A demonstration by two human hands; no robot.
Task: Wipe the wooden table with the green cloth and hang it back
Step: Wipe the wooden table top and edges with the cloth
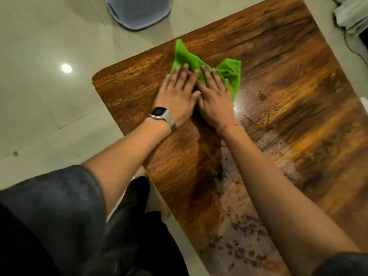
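Head view looks down on a person leaning over a wooden desk [268, 80], both palms pressed flat on a green cloth [229, 73] near the desk's far left part. The left hand [176, 96], with a wristwatch [161, 115] on its wrist, and the right hand [214, 100], with a thin red thread [229, 126] at the wrist, lie side by side and touching, fingers stretched out. Neither grip is closed on anything: both hands are spread wide and hold the cloth down by pressure alone, with no pinch on it. The cloth is bunched and creased, with one corner pointing toward the far edge and another fold sticking out to the right of the right hand.

Wiping looks to be under way; hanging the cloth back is not yet done, and no hook or rail shows.

Risks from here, as I judge them: the bunched cloth covers little surface, so strokes may leave unwiped strips on the broad right part of the desk. With no pinch on it, the cloth could slip out from under the palms or roll up further on a fast push. It lies near the far edge, and a long stroke could carry it off onto the tiled floor [39, 96], beside the grey basket [139, 12].
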